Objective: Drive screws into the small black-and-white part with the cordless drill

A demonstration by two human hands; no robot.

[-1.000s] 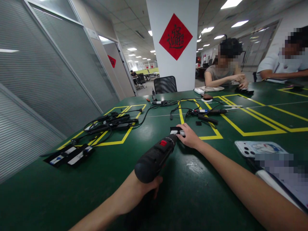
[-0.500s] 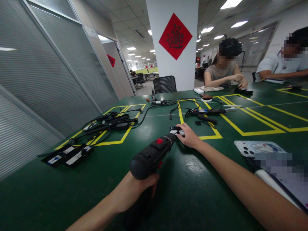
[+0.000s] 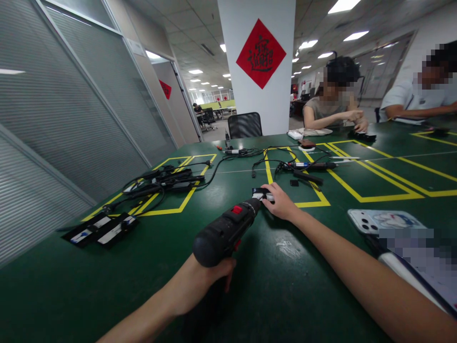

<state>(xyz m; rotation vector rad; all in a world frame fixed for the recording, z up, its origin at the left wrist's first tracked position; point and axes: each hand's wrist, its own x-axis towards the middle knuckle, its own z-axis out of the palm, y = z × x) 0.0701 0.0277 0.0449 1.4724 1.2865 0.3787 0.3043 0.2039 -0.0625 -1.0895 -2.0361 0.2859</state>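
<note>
My left hand [image 3: 210, 281] is wrapped round the handle of a black power drill [image 3: 224, 231] with red buttons. The drill points away and to the right, its chuck close to a small black and white part [image 3: 260, 193] on the green table [image 3: 250, 286]. My right hand [image 3: 280, 202] grips that part from the right, thumb and fingers on either side. Whether the drill's tip touches the part cannot be made out. The lower end of the drill is in dark shadow.
Black cables and adapters [image 3: 174, 180] lie at the left, near two black pouches [image 3: 116, 231]. Behind my right hand are a pen-like tool [image 3: 317, 166] and a small black block [image 3: 294, 183]. A phone [image 3: 385, 219] lies right. Two people sit at the far right.
</note>
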